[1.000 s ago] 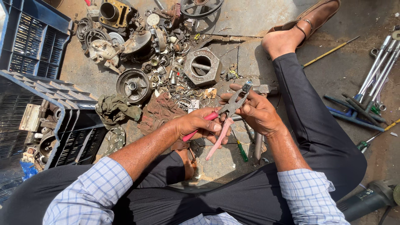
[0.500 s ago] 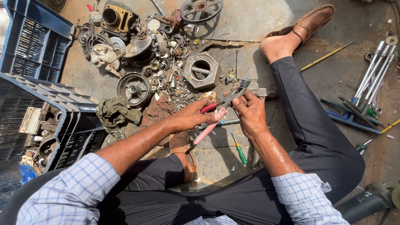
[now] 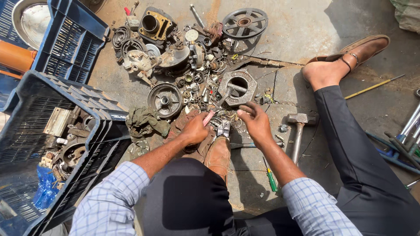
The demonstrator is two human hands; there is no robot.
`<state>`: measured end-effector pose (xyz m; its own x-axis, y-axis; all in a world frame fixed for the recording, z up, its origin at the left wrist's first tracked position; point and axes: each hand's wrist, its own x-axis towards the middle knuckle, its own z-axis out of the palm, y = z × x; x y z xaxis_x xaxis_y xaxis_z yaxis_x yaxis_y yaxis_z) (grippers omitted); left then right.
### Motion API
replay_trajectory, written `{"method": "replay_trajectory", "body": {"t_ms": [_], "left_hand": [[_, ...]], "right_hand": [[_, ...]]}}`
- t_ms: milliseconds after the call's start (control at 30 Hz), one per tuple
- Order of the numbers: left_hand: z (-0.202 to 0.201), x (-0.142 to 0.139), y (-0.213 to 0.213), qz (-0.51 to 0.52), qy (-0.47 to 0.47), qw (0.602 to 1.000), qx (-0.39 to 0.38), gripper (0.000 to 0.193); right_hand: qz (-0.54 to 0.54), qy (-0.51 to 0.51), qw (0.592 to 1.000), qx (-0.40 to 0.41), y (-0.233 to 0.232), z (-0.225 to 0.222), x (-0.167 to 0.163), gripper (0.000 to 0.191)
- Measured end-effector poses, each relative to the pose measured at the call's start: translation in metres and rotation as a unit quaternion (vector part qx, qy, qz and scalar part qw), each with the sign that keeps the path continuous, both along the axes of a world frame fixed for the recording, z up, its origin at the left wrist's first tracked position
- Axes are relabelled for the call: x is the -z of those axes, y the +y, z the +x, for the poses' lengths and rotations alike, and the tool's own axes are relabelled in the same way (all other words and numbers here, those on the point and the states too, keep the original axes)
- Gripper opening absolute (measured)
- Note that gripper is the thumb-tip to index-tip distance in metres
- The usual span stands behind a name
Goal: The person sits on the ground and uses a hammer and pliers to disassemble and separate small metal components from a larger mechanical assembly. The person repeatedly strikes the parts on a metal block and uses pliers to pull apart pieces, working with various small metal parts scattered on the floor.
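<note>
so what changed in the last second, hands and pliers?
Both hands dropped from mid-air to the floor parts. The left hand keeps the pink-handled pliers, now low beside the brown shoe. The right hand has let go of the pliers' head and curls over small parts. The hammer, green screwdriver and blue crates stayed put.

Hemmed in at twelve o'clock by a heap of metal parts [image 3: 188, 57], with a hexagonal casting [image 3: 238, 87] just beyond the right hand [image 3: 256, 124] and a round drum [image 3: 165, 99] beyond the left hand [image 3: 195, 130]. Blocked at nine o'clock by a blue crate [image 3: 52, 144]. Hammer [image 3: 299, 131] near at three o'clock. Bare concrete floor [image 3: 306, 26] at one o'clock.
</note>
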<state>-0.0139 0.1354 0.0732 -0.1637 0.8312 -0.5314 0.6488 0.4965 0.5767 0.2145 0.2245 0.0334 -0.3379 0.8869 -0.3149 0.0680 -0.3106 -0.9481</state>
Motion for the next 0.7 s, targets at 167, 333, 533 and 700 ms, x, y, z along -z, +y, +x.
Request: {"method": "replay_trajectory", "body": {"t_ms": [167,333,533,700], "left_hand": [[-0.002,0.060,-0.002,-0.016,-0.014,0.998,-0.062,0.051],[-0.009,0.076,0.017,-0.035,-0.059,0.995,-0.071,0.053],[-0.031,0.068,0.021,-0.073,-0.083,0.992,-0.059,0.042],[-0.059,0.046,-0.011,-0.025,-0.210,0.964,-0.164,0.032]], "right_hand": [[0.091,-0.385,0.918,-0.025,-0.015,0.122,0.020,0.059],[0.032,-0.628,0.774,-0.070,-0.023,0.172,0.036,0.072],[-0.117,-0.640,0.755,-0.083,-0.017,0.161,0.048,0.073],[0.047,-0.630,0.775,0.001,-0.025,0.153,0.037,0.063]]}}
